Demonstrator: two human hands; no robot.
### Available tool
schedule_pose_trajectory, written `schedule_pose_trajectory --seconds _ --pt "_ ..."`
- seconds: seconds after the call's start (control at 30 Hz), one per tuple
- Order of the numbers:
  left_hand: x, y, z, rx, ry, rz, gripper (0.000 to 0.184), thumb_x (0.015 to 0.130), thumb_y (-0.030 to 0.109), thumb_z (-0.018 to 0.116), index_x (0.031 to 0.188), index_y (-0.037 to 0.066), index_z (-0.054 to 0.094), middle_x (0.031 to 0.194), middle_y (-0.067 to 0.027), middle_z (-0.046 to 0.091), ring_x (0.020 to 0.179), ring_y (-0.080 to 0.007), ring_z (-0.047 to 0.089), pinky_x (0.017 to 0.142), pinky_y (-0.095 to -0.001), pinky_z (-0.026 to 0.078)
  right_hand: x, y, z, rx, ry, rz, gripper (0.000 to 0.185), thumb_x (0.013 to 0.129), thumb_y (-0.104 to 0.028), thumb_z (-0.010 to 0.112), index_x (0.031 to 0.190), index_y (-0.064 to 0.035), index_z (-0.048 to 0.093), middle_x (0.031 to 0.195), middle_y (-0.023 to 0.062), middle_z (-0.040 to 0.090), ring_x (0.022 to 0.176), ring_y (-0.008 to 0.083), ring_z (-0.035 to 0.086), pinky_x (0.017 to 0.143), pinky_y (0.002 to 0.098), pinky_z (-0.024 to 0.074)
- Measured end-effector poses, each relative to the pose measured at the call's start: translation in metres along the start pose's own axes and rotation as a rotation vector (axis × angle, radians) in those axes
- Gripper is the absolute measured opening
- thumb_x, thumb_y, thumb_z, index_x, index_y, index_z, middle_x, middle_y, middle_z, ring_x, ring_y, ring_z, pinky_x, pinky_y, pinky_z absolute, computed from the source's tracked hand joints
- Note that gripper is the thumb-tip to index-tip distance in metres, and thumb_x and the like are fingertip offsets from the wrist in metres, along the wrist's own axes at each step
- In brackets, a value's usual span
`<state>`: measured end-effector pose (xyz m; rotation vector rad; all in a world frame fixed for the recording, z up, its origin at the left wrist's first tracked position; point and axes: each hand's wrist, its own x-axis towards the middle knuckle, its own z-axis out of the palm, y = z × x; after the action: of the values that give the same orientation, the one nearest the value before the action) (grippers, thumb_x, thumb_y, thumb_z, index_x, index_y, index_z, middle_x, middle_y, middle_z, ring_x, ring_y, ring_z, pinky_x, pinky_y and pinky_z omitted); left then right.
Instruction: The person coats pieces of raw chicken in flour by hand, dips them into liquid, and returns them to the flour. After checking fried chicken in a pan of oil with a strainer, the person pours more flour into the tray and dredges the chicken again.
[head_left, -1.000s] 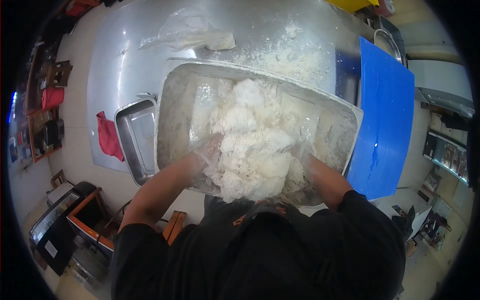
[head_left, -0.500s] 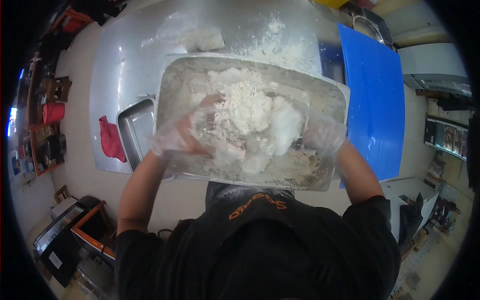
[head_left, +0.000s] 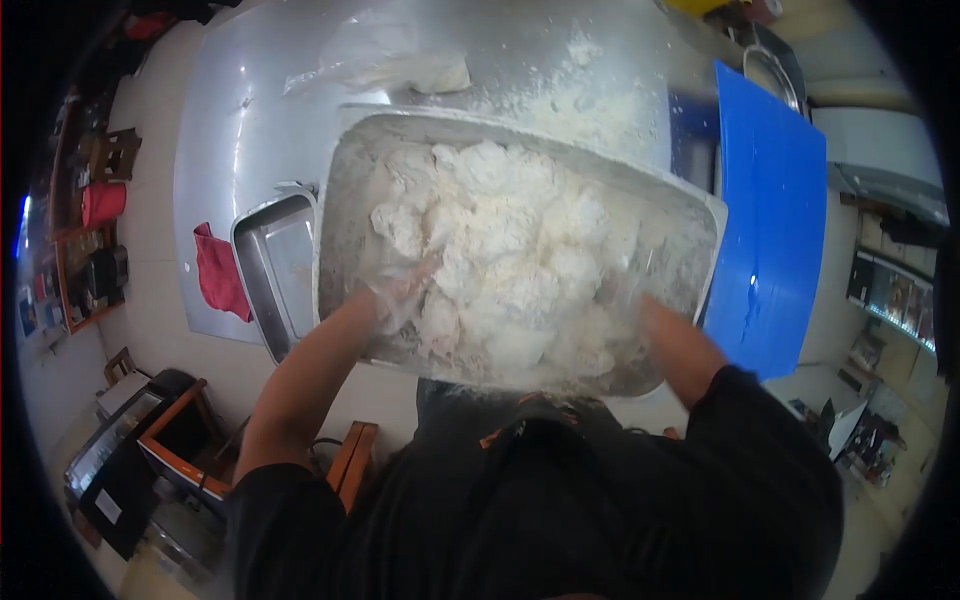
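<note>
A large grey metal tub holds several lumpy pieces thickly coated in white flour, perhaps chicken pieces, though the coating hides their kind. My left hand, in a clear plastic glove, is inside the tub at the left of the heap. Its fingers stretch toward the floured pieces and touch their edge. My right hand, also in a clear glove, is low at the right side of the heap. Motion blur and flour hide its fingers.
The tub stands at the front of a steel table. To its left are a shallow metal pan and a red cloth. A blue board lies right. Behind are a plastic bag and spilled flour.
The raised heap between my hands has dropped and spread across the tub as separate lumps. Both hands have moved lower, and the view has shifted slightly.
</note>
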<state>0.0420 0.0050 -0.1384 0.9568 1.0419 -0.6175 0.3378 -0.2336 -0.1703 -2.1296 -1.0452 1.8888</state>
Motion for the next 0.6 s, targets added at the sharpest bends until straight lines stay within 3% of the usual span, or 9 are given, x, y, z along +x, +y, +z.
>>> schedule_pose_trajectory --seconds 0.13,0.3,0.47,0.6 --pt "0.006 -0.006 0.014 -0.392 -0.137 0.030 0.065 0.082 0.024 0.069 0.137 0.006 0.040 0.127 -0.0109 0.056 0.118 -0.0240 0.053 0.095 -0.0376 0.045 0.014 -0.037 0.041 0.658 -0.015 -0.168 0.048 0.091 -0.026 0.053 0.131 -0.0020 0.045 0.129 0.0114 0.054 0.113 0.0272 0.055 0.097 0.0391 0.0437" --pt "-0.005 -0.008 0.027 -0.446 -0.206 0.163 0.066 0.082 0.026 0.069 0.137 0.004 0.041 0.130 -0.0114 0.053 0.121 -0.0245 0.051 0.098 -0.0376 0.042 0.010 -0.069 0.035 0.952 -0.057 -0.413 0.050 0.091 -0.028 0.054 0.131 0.0011 0.045 0.127 0.0147 0.055 0.109 0.0282 0.057 0.094 0.0414 0.0458" --pt "-0.049 0.018 0.039 -0.238 -0.216 0.466 0.068 0.081 0.029 0.069 0.136 0.001 0.041 0.133 -0.0119 0.051 0.124 -0.0250 0.049 0.102 -0.0376 0.040 -0.044 -0.086 -0.011 0.838 -0.043 -0.663 0.053 0.092 -0.030 0.054 0.131 0.0043 0.044 0.124 0.0179 0.056 0.106 0.0293 0.059 0.091 0.0437 0.0480" --pt "-0.122 0.070 0.068 0.297 0.015 0.761 0.069 0.081 0.031 0.069 0.136 -0.001 0.041 0.136 -0.0123 0.049 0.126 -0.0254 0.047 0.105 -0.0376 0.038 -0.095 -0.089 -0.025 0.802 -0.006 -0.838 0.055 0.092 -0.031 0.054 0.131 0.0068 0.044 0.122 0.0205 0.057 0.103 0.0301 0.061 0.088 0.0455 0.0497"
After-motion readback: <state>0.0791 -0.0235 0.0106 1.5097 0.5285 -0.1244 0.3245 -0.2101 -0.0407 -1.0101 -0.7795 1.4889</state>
